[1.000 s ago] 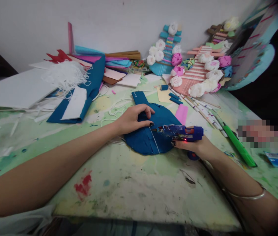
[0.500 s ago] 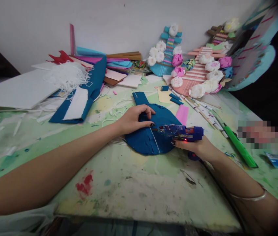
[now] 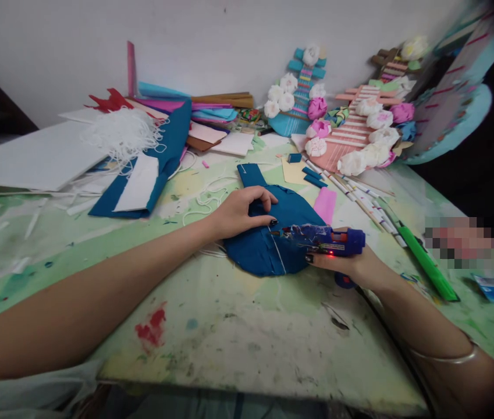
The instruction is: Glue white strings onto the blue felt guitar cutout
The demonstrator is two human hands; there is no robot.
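Observation:
A blue lute-shaped piece (image 3: 258,256) with a round body and a short neck lies flat on the table. A thin white string (image 3: 280,257) runs down its body. My left hand (image 3: 247,210) presses on the piece, its thumb at the string's upper end and its other fingers bent. In my right hand (image 3: 355,265) is a blue hot glue gun (image 3: 334,240) with a red light lit. Its nozzle points left, close to my left thumb; whether it touches the piece, I cannot tell.
White string (image 3: 122,137) lies heaped on blue sheet material at left, beside white boards (image 3: 32,154). Finished flowered lute shapes (image 3: 301,110) stand behind. To the right are striped sticks (image 3: 360,201), a green utility knife (image 3: 427,262) and a pink strip (image 3: 325,203).
The whole view has shifted slightly. Both hands and the glue gun keep almost the same place over the blue piece.

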